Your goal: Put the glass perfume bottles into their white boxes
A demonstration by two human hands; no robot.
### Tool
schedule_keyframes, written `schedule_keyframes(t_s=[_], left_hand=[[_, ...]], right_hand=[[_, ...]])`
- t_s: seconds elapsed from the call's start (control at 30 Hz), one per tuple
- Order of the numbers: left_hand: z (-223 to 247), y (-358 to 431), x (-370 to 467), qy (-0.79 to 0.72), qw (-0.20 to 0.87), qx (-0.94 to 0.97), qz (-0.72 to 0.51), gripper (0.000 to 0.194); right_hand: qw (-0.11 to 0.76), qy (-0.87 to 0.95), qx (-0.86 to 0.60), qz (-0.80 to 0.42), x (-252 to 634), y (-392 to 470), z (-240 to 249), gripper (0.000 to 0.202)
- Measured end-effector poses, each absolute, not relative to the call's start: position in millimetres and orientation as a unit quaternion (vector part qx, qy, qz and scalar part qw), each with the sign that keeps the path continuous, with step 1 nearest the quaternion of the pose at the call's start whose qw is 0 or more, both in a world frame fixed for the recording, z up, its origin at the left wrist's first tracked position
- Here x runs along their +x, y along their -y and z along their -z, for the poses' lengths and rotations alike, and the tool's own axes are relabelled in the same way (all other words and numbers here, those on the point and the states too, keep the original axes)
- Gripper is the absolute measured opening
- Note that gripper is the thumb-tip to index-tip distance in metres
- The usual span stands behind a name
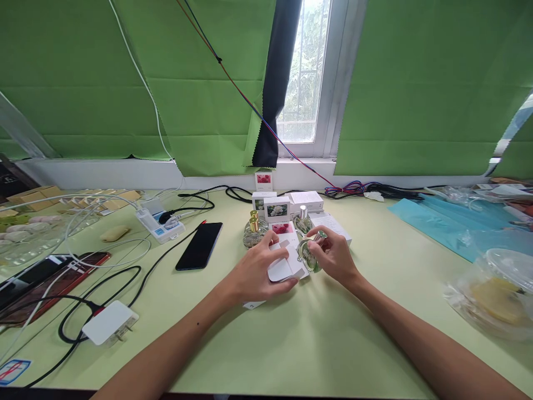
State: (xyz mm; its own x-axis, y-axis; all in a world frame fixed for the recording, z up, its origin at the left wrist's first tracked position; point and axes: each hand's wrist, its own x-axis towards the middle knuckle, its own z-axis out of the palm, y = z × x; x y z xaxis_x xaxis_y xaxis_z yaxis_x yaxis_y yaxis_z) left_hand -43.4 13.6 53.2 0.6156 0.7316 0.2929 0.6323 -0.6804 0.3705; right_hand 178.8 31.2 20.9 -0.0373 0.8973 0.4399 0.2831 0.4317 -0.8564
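My left hand [261, 270] is closed around a small white box [283, 268], tilted above the table. Just to its right, my right hand [334, 253] grips a round glass perfume bottle [307, 255] with a silver top. Behind my left hand stand glass bottles with gold tops [254, 223]. Another bottle with a silver cap [303, 219] stands behind the bottle I hold. White boxes with flower pictures [277, 210] are grouped behind them. Part of a white box [254, 305] shows under my left hand, the rest hidden.
A black phone [199, 246] lies left of the bottles. Further left are a power strip [160, 225], a white charger [110, 323] and looping cables. Blue plastic sheets [441, 222] and a clear plastic container [495, 291] lie at right. Black cables [387, 190] run along the back edge.
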Motion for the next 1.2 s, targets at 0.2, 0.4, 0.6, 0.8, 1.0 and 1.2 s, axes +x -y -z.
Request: schedule_keyframes(t_s=[0.2, 0.4, 0.6, 0.8, 1.0, 1.2], left_hand=[[-53.0, -13.1, -42.4, -0.380, 0.109, 0.890, -0.227, 0.035], [-50.3, -13.0, -40.5, -0.382, 0.104, 0.890, -0.224, 0.032], [-47.4, -13.6, -40.2, -0.381, 0.110, 0.885, -0.243, 0.034], [-48.0, -12.9, -39.7, -0.377, 0.121, 0.878, -0.270, 0.032], [-46.8, -12.5, -39.5, -0.375, 0.139, 0.872, -0.282, 0.035], [-47.2, -12.2, -38.7, -0.376, 0.148, 0.867, -0.291, 0.039]], right_hand=[[0.593, 0.570, -0.451, -0.346, 181.3, -35.9, -19.7, 0.021], [0.604, 0.529, -0.442, -0.399, 176.7, -33.4, -19.6, 0.027], [0.599, 0.520, -0.422, -0.439, 167.2, -27.1, -23.1, 0.030], [0.610, 0.483, -0.410, -0.475, 166.2, -29.9, -16.9, 0.032], [0.611, 0.465, -0.396, -0.504, 164.9, -29.5, -15.9, 0.033], [0.610, 0.456, -0.385, -0.521, 163.6, -28.4, -18.2, 0.032]])
